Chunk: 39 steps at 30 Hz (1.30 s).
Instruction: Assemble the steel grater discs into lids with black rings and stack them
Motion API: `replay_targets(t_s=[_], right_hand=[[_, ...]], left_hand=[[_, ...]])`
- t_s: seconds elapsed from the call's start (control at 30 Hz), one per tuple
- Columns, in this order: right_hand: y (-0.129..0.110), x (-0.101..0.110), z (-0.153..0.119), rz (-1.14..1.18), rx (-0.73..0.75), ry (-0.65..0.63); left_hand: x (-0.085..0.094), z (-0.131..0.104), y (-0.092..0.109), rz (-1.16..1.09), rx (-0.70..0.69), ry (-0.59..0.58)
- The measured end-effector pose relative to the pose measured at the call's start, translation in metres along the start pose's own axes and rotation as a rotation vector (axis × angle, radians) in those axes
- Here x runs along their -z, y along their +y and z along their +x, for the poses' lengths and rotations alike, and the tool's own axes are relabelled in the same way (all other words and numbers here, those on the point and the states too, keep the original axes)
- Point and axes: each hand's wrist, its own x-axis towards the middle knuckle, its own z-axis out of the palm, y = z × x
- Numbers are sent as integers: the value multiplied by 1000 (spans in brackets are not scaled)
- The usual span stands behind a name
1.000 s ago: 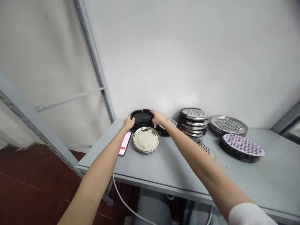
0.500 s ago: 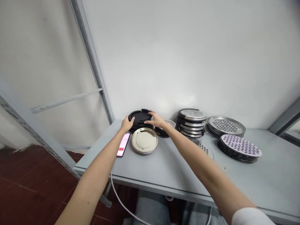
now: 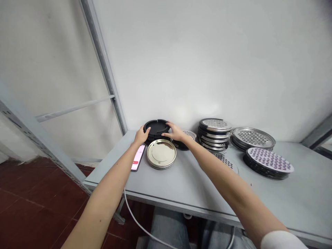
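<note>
At the back of the table, a stack of black round trays [image 3: 156, 128] with raised, notched rims stands near the wall. My left hand [image 3: 141, 135] grips the left edge of the top black tray, thumb on the rim. On the other side, my right hand [image 3: 175, 132] holds its right edge between thumb and fingers. Whether the top tray is lifted off those below I cannot tell. Just in front sits a stack of shiny gold-coloured round lids [image 3: 161, 154].
A phone [image 3: 138, 158] with a lit screen lies left of the lids. Rightward are a perforated disc [image 3: 190, 134], stacked round graters [image 3: 215, 125], metal grater discs [image 3: 252, 137] and a purple-white grater stack [image 3: 269, 160]. A shelf post [image 3: 105, 65] rises at left.
The view has shifted slightly. In it, the notch in the top black tray's rim looks a little different; both hands keep their hold on the edges.
</note>
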Motion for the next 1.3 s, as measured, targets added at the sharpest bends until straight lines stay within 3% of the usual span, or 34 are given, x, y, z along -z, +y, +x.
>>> replay_targets(t_s=[0.4, 0.53, 0.6, 0.73, 0.83, 0.9, 0.97, 1.07, 1.2, 1.3], right_hand=[[-3, -9, 2, -78, -26, -101], [-9, -2, 0, -115, -33, -113], [-15, 7, -7, -128, -29, -56], [-28, 42, -57, -74, 78, 174], [-27, 76, -122, -68, 141, 179], [-16, 95, -169, -119, 45, 229], [0, 105, -209, -202, -72, 345], [22, 107, -250, -317, -175, 400], [35, 101, -269, -279, -336, 300], [34, 98, -270, -180, -321, 199]], left_hand=[[-2, -3, 1, 60, 4, -30], [-1, -5, 9, 28, 44, -86], [1, -9, 15, 0, 80, -85], [12, -35, 39, -33, 27, 20], [15, -76, 66, -102, -291, 178], [9, -109, 86, -180, -522, 189], [-6, -140, 106, -264, -656, 72], [-41, -173, 131, -299, -736, -204], [-86, -192, 148, -211, -624, -427], [-102, -196, 148, -211, -580, -501]])
